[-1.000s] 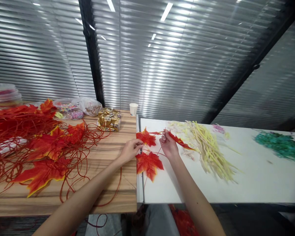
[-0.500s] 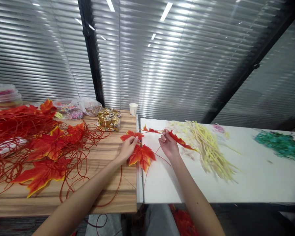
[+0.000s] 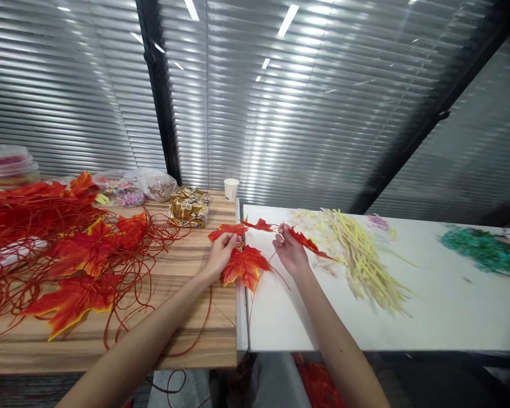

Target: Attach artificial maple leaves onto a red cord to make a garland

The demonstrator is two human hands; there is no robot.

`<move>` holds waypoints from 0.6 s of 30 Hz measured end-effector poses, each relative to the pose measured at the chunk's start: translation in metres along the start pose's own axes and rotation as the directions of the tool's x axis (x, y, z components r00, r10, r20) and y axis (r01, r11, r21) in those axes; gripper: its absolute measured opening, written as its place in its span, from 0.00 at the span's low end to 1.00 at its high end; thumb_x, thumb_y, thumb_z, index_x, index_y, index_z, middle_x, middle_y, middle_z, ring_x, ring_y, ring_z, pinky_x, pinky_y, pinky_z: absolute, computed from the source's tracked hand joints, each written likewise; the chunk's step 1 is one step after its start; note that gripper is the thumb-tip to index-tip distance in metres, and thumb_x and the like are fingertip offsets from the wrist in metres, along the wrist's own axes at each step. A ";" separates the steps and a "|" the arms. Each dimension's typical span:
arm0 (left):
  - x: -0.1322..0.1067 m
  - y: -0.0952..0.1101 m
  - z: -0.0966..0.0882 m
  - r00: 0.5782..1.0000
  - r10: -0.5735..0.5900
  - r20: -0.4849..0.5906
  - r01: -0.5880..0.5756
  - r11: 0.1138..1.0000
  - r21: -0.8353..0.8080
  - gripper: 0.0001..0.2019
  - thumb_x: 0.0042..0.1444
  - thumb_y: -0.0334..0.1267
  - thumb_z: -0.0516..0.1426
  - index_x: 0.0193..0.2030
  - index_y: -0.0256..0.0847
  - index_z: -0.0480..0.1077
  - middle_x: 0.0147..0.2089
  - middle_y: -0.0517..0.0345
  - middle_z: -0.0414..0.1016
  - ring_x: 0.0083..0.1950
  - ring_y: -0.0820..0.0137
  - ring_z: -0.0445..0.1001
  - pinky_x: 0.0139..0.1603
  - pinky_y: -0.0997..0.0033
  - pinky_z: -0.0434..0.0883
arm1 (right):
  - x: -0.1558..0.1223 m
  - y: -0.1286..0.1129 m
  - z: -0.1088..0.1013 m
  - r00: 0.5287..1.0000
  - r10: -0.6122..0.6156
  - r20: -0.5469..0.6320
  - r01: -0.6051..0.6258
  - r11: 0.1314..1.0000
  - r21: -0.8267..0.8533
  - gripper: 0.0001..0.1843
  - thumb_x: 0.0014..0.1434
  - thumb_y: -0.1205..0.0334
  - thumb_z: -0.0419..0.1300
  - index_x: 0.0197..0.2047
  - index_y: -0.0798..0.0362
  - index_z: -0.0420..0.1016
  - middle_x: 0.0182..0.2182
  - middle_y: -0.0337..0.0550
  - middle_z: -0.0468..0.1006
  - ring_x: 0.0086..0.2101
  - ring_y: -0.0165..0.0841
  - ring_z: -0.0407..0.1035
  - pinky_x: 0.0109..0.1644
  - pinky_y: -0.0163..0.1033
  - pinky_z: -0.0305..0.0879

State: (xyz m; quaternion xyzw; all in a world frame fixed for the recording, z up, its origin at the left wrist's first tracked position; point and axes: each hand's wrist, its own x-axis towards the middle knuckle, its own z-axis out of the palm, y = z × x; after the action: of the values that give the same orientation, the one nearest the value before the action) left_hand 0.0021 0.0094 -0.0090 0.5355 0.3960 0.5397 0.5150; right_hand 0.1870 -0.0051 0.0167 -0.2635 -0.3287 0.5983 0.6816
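Observation:
Between my hands runs a thin red cord with red artificial maple leaves edged in yellow. My left hand [image 3: 221,253] is closed in a pinch at the stem end of a maple leaf [image 3: 245,267] that hangs over the gap between the tables. Another red leaf [image 3: 227,231] lies just behind those fingers. Over the white table, my right hand [image 3: 289,248] pinches the cord beside a leaf [image 3: 310,243] seen nearly edge-on. A further small leaf [image 3: 259,225] sits on the stretch between both hands. The exact grip points are partly hidden by the fingers.
A tangled heap of red cords and maple leaves [image 3: 80,249] covers the left of the wooden table [image 3: 182,323]. Behind are a gold foil pack [image 3: 189,207] and a paper cup [image 3: 231,188]. Yellow strips [image 3: 361,260] and green foliage [image 3: 484,252] lie on the white table [image 3: 450,317].
My right hand has shifted slightly left, toward my left hand. The small leaf between them has turned and shows more of its face. My left hand has barely moved.

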 end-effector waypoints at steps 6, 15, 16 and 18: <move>0.001 -0.002 -0.001 0.999 0.034 0.003 -0.034 0.999 0.016 0.15 0.51 0.48 0.53 0.33 0.37 0.65 0.37 0.53 0.73 0.40 0.68 0.72 0.45 0.66 0.67 | 0.000 0.000 0.000 0.999 -0.031 0.009 0.031 0.999 -0.035 0.07 0.48 0.59 0.62 0.30 0.50 0.69 0.25 0.32 0.65 0.20 0.20 0.56 0.23 0.28 0.58; -0.003 0.004 0.003 0.998 0.014 0.059 -0.013 1.000 -0.026 0.13 0.48 0.46 0.56 0.31 0.36 0.65 0.35 0.54 0.72 0.38 0.70 0.71 0.43 0.68 0.66 | 0.000 0.001 -0.001 0.999 -0.025 0.034 0.026 1.000 -0.010 0.06 0.48 0.60 0.63 0.30 0.50 0.70 0.25 0.33 0.64 0.21 0.19 0.56 0.24 0.26 0.59; -0.003 0.005 0.003 0.998 0.015 0.060 -0.014 1.000 -0.016 0.13 0.48 0.45 0.56 0.31 0.36 0.65 0.35 0.54 0.72 0.38 0.70 0.71 0.43 0.68 0.66 | 0.000 0.002 -0.001 0.999 -0.024 0.037 0.025 1.000 -0.008 0.07 0.48 0.60 0.63 0.31 0.50 0.70 0.25 0.32 0.64 0.21 0.19 0.56 0.24 0.26 0.59; -0.004 0.006 0.003 0.998 0.011 0.058 -0.012 1.000 0.009 0.12 0.47 0.44 0.57 0.31 0.36 0.65 0.34 0.55 0.72 0.37 0.71 0.70 0.42 0.69 0.66 | 0.001 0.002 -0.002 0.999 -0.020 0.036 0.020 1.000 -0.005 0.07 0.47 0.60 0.63 0.31 0.50 0.70 0.25 0.32 0.64 0.21 0.19 0.56 0.23 0.26 0.59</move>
State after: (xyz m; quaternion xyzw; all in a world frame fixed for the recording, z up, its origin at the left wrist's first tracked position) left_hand 0.0043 0.0041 -0.0033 0.5554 0.3804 0.5251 0.5207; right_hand 0.1870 -0.0040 0.0143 -0.2512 -0.3452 0.5951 0.6808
